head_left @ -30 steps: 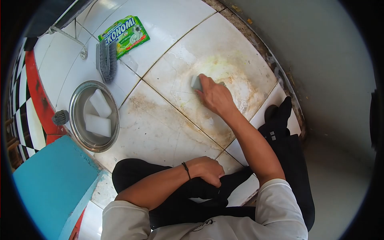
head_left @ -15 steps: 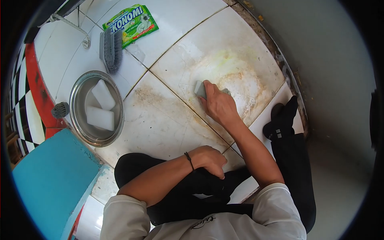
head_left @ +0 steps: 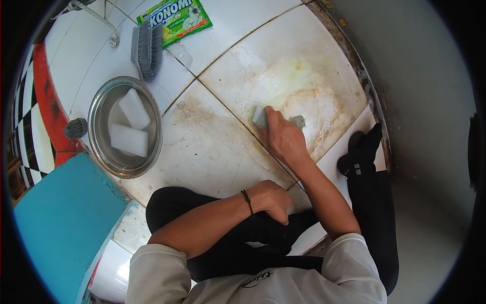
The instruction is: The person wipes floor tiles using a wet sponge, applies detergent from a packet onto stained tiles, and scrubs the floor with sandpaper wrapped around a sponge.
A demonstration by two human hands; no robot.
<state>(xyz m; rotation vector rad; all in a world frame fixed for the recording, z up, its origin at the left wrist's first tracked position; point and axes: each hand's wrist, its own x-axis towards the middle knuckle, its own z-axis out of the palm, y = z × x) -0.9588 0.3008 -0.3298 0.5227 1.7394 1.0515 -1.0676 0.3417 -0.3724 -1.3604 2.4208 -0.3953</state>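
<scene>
On the dirty white floor tile (head_left: 228, 66), my right hand (head_left: 284, 137) is closed around a grey-white sponge (head_left: 260, 117), pressing it flat. One end of the sponge shows left of my fingers, and a darker grey end shows on the right. Brown and yellowish stains with a wet sheen surround it. My left hand (head_left: 272, 200), with a dark cord at the wrist, rests curled over my black-trousered leg. Its fingers are bent under and partly hidden, and no object shows in it.
At the left stands a metal bowl (head_left: 159, 139) holding two white sponge blocks (head_left: 129, 140). A round grey scourer (head_left: 75, 128) sits beside it. Behind are a grey scrub brush (head_left: 147, 52) and a green sachet (head_left: 185, 24). A grey wall (head_left: 410, 76) bounds the right; a blue panel (head_left: 68, 202) the lower left.
The view has shifted a little, so the floor objects sit slightly higher in the frame. My right hand still grips the sponge near the same place; my left hand stays on my leg.
</scene>
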